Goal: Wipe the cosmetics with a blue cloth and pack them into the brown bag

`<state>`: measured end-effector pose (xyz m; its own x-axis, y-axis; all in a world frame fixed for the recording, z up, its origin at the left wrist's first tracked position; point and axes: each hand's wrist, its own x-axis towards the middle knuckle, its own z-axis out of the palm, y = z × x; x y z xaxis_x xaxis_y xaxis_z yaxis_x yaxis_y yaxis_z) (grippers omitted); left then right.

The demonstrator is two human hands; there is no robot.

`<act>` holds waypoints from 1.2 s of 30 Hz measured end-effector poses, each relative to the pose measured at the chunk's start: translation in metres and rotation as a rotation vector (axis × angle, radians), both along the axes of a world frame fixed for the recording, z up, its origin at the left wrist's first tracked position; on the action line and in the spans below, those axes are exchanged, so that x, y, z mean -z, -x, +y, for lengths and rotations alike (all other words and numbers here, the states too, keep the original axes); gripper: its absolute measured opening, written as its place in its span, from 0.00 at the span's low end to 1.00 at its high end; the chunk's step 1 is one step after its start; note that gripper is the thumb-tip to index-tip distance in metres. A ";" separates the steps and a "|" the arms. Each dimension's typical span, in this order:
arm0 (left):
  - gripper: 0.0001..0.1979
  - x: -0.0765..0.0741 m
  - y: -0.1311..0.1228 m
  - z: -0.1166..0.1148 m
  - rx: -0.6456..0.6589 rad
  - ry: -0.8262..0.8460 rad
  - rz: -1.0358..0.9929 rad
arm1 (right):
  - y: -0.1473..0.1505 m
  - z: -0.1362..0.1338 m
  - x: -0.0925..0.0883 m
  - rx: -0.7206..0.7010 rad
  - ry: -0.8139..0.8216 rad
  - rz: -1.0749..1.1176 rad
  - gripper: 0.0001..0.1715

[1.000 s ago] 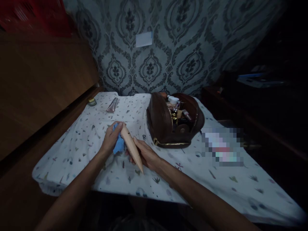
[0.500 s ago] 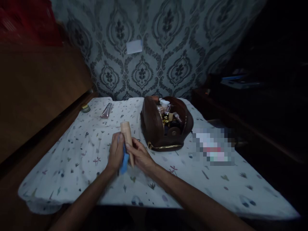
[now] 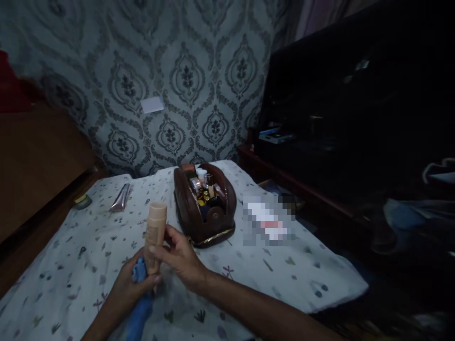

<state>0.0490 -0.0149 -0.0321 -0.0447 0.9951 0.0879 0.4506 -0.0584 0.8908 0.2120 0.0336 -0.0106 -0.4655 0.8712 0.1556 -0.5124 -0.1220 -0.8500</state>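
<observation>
A beige squeeze tube [image 3: 155,232] stands cap end up between my hands. My right hand [image 3: 181,255] is closed around its side, thumb in front and fingers behind. At its lower end my left hand [image 3: 133,282] is closed, with the thumb against the tube. A blue cloth [image 3: 140,310] sticks out of my left hand and hangs below it, touching the tube. Just beyond my right hand sits an open brown toiletry bag [image 3: 185,208], filled with several small bottles and jars.
A shiny pinkish tube [image 3: 120,198] and a small jar with a yellowish lid [image 3: 82,201] lie at the left on the patterned sheet [image 3: 245,274]. A blurred-out item [image 3: 268,220] lies right of the bag. Behind is a patterned wall [image 3: 188,76].
The view has swung to the right and the hands appear nearer and lower. The left hand has slid to the tube's lower end, and more of the blue cloth hangs down.
</observation>
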 end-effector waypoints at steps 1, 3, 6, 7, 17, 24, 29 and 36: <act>0.28 -0.002 0.005 0.002 0.030 -0.010 0.029 | -0.005 0.001 -0.005 0.012 -0.023 -0.008 0.28; 0.24 -0.009 0.013 0.004 0.088 -0.010 0.075 | -0.018 0.003 -0.016 0.054 -0.065 -0.003 0.29; 0.22 -0.024 0.015 0.010 0.188 -0.007 0.163 | -0.048 0.002 -0.033 0.134 -0.132 -0.030 0.26; 0.22 -0.030 0.013 0.014 0.230 -0.002 0.189 | -0.061 0.000 -0.037 0.149 -0.142 -0.056 0.24; 0.22 -0.076 -0.027 0.065 0.249 -0.070 0.262 | -0.165 -0.022 -0.020 0.362 -0.355 -0.390 0.19; 0.25 -0.095 -0.067 0.095 0.051 -0.107 0.001 | -0.190 -0.031 -0.016 0.655 -0.514 -0.325 0.25; 0.21 -0.095 -0.078 0.110 -0.022 -0.294 0.273 | -0.189 -0.021 -0.020 0.796 -0.603 -0.319 0.28; 0.21 -0.081 -0.064 0.114 0.198 -0.382 0.544 | -0.196 -0.009 -0.038 0.876 -0.617 -0.343 0.15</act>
<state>0.1129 0.0989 0.0485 0.2844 0.8750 0.3918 0.7757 -0.4502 0.4422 0.4075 0.0247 0.0272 0.1680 0.7374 0.6542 0.0578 0.6552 -0.7533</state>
